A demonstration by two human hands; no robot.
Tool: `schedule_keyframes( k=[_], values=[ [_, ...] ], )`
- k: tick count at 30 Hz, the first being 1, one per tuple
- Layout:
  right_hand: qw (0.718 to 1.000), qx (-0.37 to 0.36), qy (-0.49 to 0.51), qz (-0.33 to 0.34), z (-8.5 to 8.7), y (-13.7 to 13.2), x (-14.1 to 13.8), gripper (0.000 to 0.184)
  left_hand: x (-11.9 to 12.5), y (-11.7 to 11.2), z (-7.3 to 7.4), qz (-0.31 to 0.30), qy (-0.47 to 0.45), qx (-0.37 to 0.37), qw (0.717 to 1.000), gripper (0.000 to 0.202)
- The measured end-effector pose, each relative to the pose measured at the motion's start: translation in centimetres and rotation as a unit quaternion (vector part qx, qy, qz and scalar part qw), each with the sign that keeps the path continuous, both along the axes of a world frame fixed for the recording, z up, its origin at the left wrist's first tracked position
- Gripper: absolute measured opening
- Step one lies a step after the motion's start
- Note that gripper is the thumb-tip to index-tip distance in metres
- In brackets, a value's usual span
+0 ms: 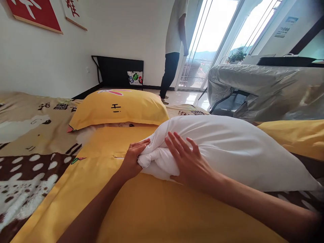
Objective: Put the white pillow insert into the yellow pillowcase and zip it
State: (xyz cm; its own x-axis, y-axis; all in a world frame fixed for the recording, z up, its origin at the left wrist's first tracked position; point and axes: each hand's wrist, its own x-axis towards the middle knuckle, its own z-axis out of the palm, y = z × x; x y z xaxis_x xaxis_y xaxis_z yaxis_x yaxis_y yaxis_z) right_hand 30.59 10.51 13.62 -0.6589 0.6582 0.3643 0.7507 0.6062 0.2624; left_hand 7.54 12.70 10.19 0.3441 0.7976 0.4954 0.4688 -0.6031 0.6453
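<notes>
A plump white pillow (227, 148) lies across the yellow pillowcase (162, 209) in front of me. Its left end is folded in on itself. My left hand (134, 157) is closed around that folded corner, its thumb side hidden by the fabric. With fingers spread, my right hand (188, 162) rests on the near side of the pillow, just right of the fold. Behind the pillow's left end sits a yellow pillow (134, 109) with "Hi" and a pink rabbit-ear print.
A patterned brown and beige blanket (35, 141) covers the bed. More yellow fabric (298, 135) lies at the right. Beyond stand a person (174, 44), a black panel (118, 71) and a plastic-covered table (253, 81) near the glass doors.
</notes>
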Motion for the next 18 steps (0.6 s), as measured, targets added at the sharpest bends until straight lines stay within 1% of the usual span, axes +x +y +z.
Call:
schedule_keyframes(
  k=[3, 5, 9, 12, 14, 15, 18],
  values=[
    [0.999, -0.032, 0.02, -0.018, 1.2, 3.3, 0.3, 0.115, 0.1, -0.2, 0.2, -0.02, 0.011, -0.015, 1.0, 0.013],
    [0.998, -0.062, 0.0, -0.005, 2.1, 5.1, 0.4, 0.118, 0.3, -0.5, 0.5, -0.023, 0.025, -0.025, 0.999, 0.012],
    [0.982, -0.151, -0.066, 0.088, 3.1, 6.9, 0.2, 0.112, 0.5, -0.8, 0.8, -0.045, 0.048, -0.037, 0.997, 0.016],
    [0.973, -0.181, -0.063, 0.131, 3.2, 7.3, -0.1, 0.106, 0.4, -1.0, 0.8, -0.052, 0.047, -0.036, 0.997, 0.015],
    [0.973, -0.175, -0.048, 0.141, 3.1, 7.3, -0.4, 0.096, 0.4, -1.0, 0.8, -0.052, 0.044, -0.029, 0.997, 0.013],
    [0.974, -0.169, -0.043, 0.141, 3.1, 7.2, -0.6, 0.086, 0.4, -1.1, 0.8, -0.047, 0.042, -0.024, 0.998, 0.012],
    [0.978, -0.154, -0.03, 0.135, 2.9, 6.6, -1.0, 0.047, 0.4, -1.1, 0.9, -0.015, 0.034, -0.014, 0.999, 0.012]
  ],
)
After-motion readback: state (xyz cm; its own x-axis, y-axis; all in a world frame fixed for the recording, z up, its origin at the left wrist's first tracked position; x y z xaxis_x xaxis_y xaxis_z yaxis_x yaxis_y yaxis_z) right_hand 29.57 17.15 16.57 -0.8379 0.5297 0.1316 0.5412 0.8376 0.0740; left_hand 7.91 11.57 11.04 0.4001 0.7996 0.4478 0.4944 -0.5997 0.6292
